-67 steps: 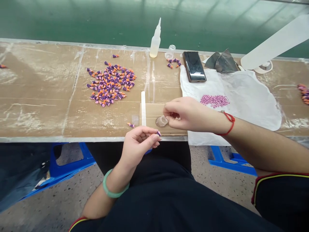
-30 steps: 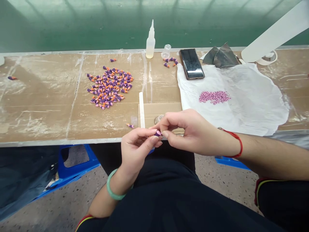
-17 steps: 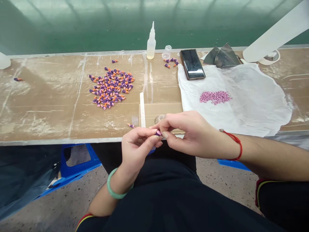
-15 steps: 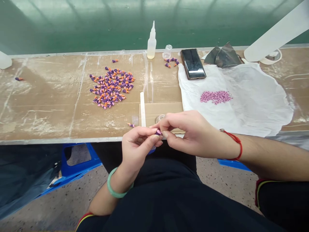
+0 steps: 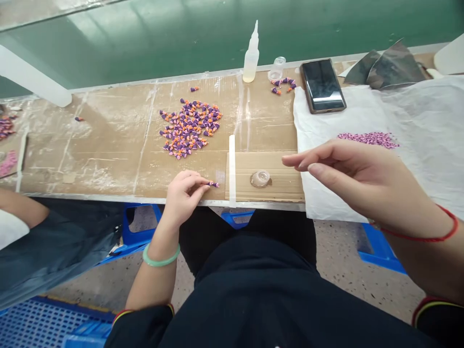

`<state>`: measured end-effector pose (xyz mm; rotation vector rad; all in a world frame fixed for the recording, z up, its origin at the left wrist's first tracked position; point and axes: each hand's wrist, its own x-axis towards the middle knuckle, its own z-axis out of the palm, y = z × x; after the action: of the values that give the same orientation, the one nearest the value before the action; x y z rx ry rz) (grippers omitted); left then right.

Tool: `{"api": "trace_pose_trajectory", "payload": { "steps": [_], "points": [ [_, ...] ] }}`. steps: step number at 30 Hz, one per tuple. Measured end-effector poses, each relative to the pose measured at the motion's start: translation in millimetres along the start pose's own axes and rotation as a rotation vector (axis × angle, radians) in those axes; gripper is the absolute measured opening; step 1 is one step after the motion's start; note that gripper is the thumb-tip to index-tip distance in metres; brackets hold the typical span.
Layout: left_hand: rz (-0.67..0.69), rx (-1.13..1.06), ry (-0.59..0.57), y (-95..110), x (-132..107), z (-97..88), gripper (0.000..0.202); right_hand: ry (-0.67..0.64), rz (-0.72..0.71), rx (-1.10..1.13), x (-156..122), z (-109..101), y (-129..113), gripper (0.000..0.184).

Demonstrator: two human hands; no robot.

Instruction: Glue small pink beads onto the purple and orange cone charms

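From here I see the right hand (image 5: 348,176) has just drawn away from the left hand (image 5: 183,195). It now hangs open over the white plastic sheet (image 5: 337,125), its fingers loosely extended and holding nothing. The left hand is closed in a pinch on a small purple-and-orange cone (image 5: 213,184), just above the front edge of the cardboard-topped bench (image 5: 108,145), at lower centre of the frame.

Just right of that pinch, a cardboard pad (image 5: 266,169) has a white strip (image 5: 232,169) along its left side and carries a round clear dish (image 5: 260,179); I cannot tell what is in the dish. Above the right hand, a heap of pink grains (image 5: 368,139) lies on the sheet. Toward upper centre, a nozzled squeeze bottle (image 5: 251,55) holds a pale liquid, and a small clear cup (image 5: 277,68) stands beside it, with a few loose cones (image 5: 282,85) just below. A larger heap of cones (image 5: 190,128) lies on the bench left of the strip, and a phone (image 5: 322,85) sits at upper right, on the sheet
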<state>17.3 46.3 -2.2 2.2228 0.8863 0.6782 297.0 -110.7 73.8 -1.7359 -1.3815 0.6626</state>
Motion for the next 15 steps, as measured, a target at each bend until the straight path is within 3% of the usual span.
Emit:
{"api": "trace_pose_trajectory", "payload": {
  "steps": [4, 6, 8, 11, 13, 15],
  "points": [
    [0.156, 0.162, 0.013, 0, 5, 9.0, 0.017, 0.052, 0.021, -0.038, -9, -4, 10, 0.013],
    [0.254, 0.212, -0.036, 0, 10, 12.2, 0.016, 0.02, -0.003, -0.06, -18, -7, 13, 0.012],
    [0.307, 0.228, -0.121, -4, 17, 13.1, 0.011, -0.109, -0.069, -0.022, -31, -7, 14, 0.01],
    [0.297, 0.273, -0.151, -15, 30, 7.0, 0.021, -0.43, -0.104, 0.104, -60, 0, 18, 0.011],
    [0.274, 0.32, -0.069, -26, 33, -2.7, 0.02, -0.591, -0.011, 0.172, -82, 9, 30, 0.018],
    [0.207, 0.375, 0.07, -37, 29, -15.1, 0.02, -0.666, 0.135, 0.242, -104, 21, 52, 0.026]
  ]
}}
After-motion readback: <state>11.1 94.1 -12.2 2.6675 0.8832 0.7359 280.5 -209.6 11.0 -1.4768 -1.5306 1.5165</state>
